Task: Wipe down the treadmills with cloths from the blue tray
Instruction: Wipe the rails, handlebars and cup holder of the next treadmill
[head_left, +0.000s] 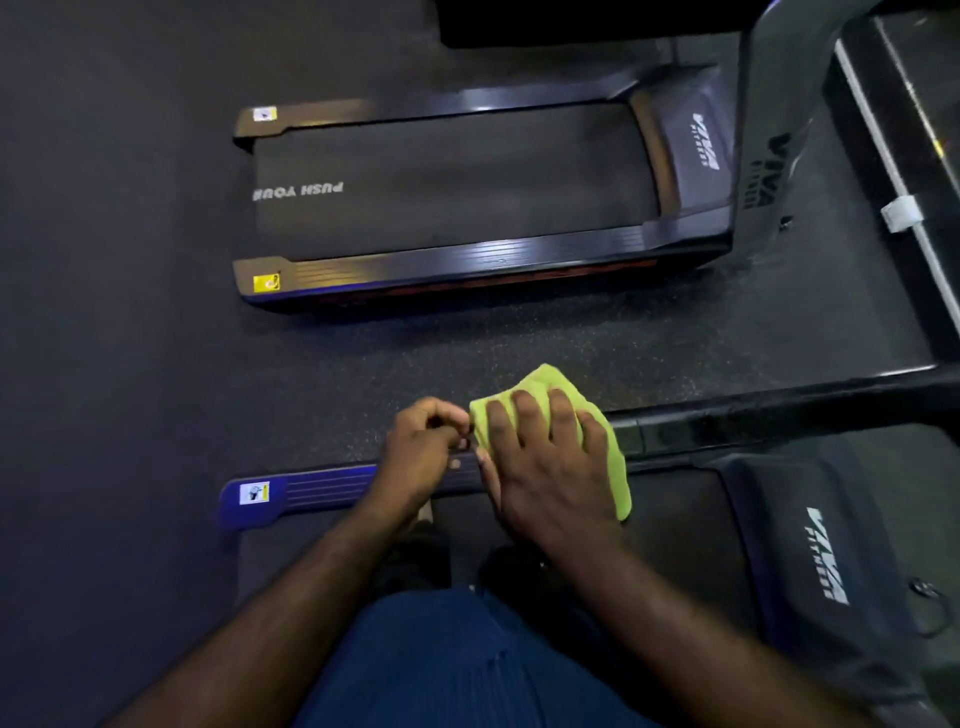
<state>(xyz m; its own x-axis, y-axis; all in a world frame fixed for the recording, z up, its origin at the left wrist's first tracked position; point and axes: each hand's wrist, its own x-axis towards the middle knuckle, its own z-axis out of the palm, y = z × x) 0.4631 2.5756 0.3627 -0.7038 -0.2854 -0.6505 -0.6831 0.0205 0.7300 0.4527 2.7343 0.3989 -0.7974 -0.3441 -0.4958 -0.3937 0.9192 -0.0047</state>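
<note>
— Where are our hands?
— Our right hand (550, 467) lies flat, fingers spread, pressing the lime-green cloth (540, 376) onto the near treadmill's side rail (322, 486). Our left hand (421, 452), curled, pinches the cloth's edge.
— Beyond the rail?
— A second treadmill (452, 182), well apart.

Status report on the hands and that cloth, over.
Right hand flat on green cloth, over near treadmill's side rail. Left hand curled at cloth's edge, grip unclear. Nothing blocking the rail.
</note>
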